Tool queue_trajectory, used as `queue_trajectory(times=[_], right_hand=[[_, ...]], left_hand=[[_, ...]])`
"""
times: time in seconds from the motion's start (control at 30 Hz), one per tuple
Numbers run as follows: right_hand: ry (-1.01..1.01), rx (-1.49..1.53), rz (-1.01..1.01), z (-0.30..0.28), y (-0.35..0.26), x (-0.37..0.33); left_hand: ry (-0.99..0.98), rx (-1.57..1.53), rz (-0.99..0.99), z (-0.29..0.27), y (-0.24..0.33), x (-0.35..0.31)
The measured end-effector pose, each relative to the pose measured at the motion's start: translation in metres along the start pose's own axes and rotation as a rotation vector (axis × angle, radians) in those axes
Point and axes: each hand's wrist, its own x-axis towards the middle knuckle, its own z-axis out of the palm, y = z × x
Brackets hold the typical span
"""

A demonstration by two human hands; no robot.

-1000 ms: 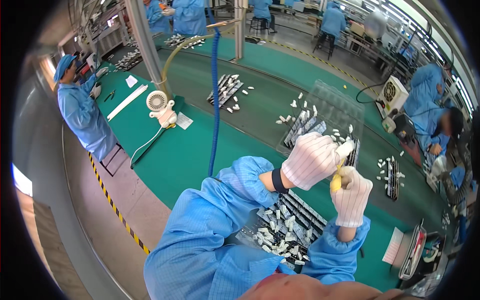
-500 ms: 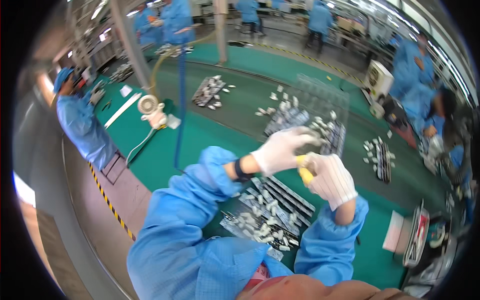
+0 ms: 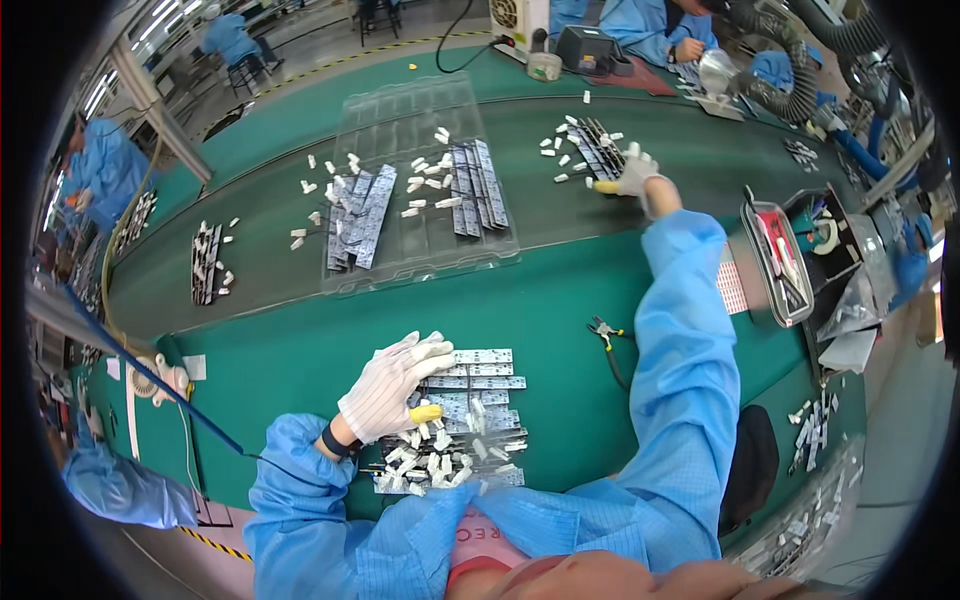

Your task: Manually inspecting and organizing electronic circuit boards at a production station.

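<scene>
The hands, close together in the earlier frames, are now well apart. On the green tabletop (image 3: 560,330), directly before the person, lies a pile of grey strip boards (image 3: 465,400), white connectors (image 3: 432,465) heaped across its near part. The left hand (image 3: 395,388) lies over the pile's left edge, thumb spread wide. The right hand (image 3: 632,178), fingers spread, is at a smaller strip bundle (image 3: 600,150) on the dark belt (image 3: 545,205); contact cannot be determined.
</scene>
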Motion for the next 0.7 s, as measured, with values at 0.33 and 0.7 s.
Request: queue_trajectory(times=[0.33, 0.7], right_hand=[[-0.09, -0.032, -0.465, 0.028, -0.018, 0.031], [-0.595, 1.563, -0.074, -0.047, -0.065, -0.104]], left_hand=[[0.03, -0.025, -0.057, -0.002, 0.007, -0.005], [0.121, -0.006, -0.015, 0.016, -0.01, -0.019]])
